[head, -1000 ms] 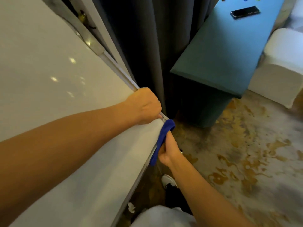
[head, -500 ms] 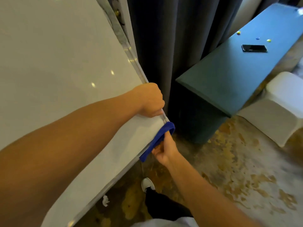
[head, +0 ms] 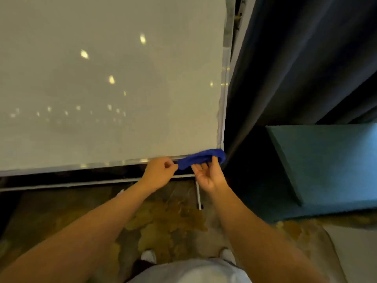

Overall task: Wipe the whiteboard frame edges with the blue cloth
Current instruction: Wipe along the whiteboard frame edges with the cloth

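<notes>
Beside a dark curtain [head: 295, 68], the whiteboard [head: 112, 88] bottom corner: both hands' grip holds the blue cloth [head: 201, 159], the left hand [head: 159, 172] pinching and the right hand [head: 210, 174] cupping; next, I think, slide along the bottom frame edge [head: 81, 167].

I see tight room at the whiteboard's bottom-right corner [head: 221, 145] — a dark curtain [head: 285, 68] hangs just at its 3 o'clock, a teal table [head: 326, 166] beyond. At 9 o'clock the bottom frame edge [head: 81, 166] runs unobstructed — open floor [head: 169, 221] at 6 o'clock.

I count one white metal-framed whiteboard [head: 106, 82], one blue cloth [head: 201, 158], one teal table [head: 330, 160], my two white shoes [head: 148, 255].
</notes>
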The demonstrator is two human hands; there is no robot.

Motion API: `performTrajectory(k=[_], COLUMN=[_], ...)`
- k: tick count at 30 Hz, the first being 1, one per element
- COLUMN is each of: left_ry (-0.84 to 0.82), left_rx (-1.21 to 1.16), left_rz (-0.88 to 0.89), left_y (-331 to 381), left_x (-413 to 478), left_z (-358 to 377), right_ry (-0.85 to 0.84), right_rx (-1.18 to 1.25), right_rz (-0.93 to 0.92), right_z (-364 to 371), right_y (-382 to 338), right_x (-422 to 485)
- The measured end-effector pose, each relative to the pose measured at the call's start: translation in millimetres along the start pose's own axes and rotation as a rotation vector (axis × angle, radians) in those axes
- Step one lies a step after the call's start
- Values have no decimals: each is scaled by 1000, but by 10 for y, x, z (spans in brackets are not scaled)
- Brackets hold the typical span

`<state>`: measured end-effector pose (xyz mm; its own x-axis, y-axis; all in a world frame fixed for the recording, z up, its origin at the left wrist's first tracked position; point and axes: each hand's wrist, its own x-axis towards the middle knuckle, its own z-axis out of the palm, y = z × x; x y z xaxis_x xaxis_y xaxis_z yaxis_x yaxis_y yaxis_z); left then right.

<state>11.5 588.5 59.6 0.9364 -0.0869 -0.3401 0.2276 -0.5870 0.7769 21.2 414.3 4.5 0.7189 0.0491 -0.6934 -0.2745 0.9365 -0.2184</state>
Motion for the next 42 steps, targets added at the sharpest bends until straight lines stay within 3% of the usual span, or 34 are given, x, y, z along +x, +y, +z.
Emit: performTrajectory(k=[2,3,5,8,12,15,20,27,32,35,38,40,42], left_ry=[26,21,87,250,303,323,297,291,459,544,681,793,890], left_rx=[-588,-897,-1332,-1569,-1769,-1801,-1821,-1887,-1931,-1918,-1933,-1984,-2028], left_rz=[-385,-496,-546,-465,-382,-349,-388,-373,-402,-415,-460,-491,-487], left_y=[35,69,161,378,430,341,455,406,379,366,417,468,519], left_x=[-28,-24,23,124,139,267,508,711,795,873,1011,1104,1171], left_z=[199,291,461,622,713,684,855,980,1033,1051,1085,1130,1177], right_ry=[-20,-30,-42,-15,-30,-135,-186,-325,-594,-569,-630,-778,-878], right_rx=[-76,-121,-220,-246,-464,-690,-793,-1010,-1384,-1614,-1521,-1370,-1418], right_rz=[65,90,115,146,123,65,75,-126,-127,-101,-155,-227,-233], right_z=[-90,-124,-136,-74,-18,129,-7,574,617,684,1136,1433,1438], right_y=[-145,-235,-442,-775,-1257,-1330,-1055,-1545,-1356,-1342,-1561,-1722,-1718], right_x=[7,19,71,136,233,306,239,464,476,518,607,642,620])
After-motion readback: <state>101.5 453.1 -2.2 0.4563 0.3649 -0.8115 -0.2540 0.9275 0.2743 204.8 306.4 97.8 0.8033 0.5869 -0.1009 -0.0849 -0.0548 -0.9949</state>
